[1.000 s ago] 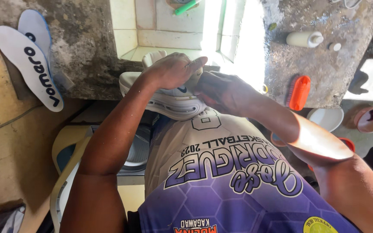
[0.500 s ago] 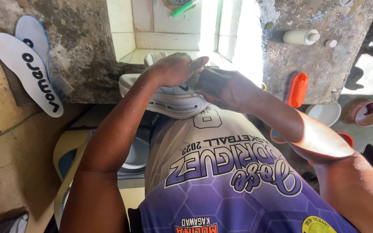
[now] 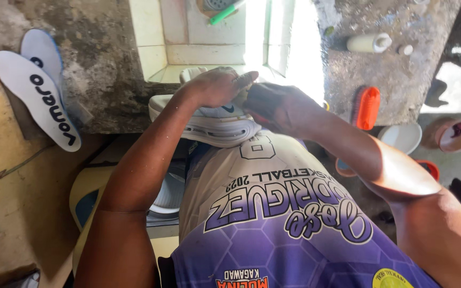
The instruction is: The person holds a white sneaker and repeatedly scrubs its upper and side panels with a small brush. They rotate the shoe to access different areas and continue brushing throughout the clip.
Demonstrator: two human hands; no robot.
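Concrete ledge (image 3: 396,90) ran across top, tiled basin (image 3: 188,37) set into it. White sneaker (image 3: 214,125) rested at ledge's near edge, against person's purple-and-white jersey (image 3: 273,213). Left hand (image 3: 217,85) lay curled over sneaker's top, gripping it. Right hand (image 3: 278,106) closed beside it, touching sneaker; what it held could not be told. Two white insoles (image 3: 38,85) leaned at left wall. Orange brush (image 3: 368,108) at ledge's right edge, white bottle (image 3: 368,42) farther back.
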